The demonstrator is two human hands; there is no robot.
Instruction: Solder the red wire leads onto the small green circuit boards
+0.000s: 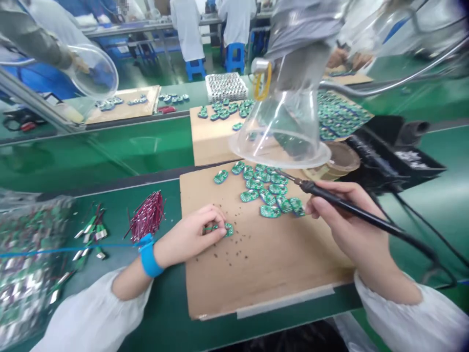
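Note:
My left hand [192, 235] rests on a sheet of brown cardboard [264, 269], its fingers pinching a small green circuit board [226, 229] that is partly hidden by them. Dark specks of debris are scattered around it. My right hand [346, 225] grips a black soldering iron [344, 205] like a pen, and its thin metal tip points left, above the far edge of a loose pile of green circuit boards [264, 188]. A blue wrist strap [149, 259] circles my left wrist, and its cord runs off to the left.
A clear plastic fume funnel [282, 132] hangs just above the cardboard. To the right stand a black soldering station [388, 151] and a round tape roll [342, 159]. Red wires [146, 217] and a bag of boards [25, 264] lie left. Co-workers sit at benches beyond.

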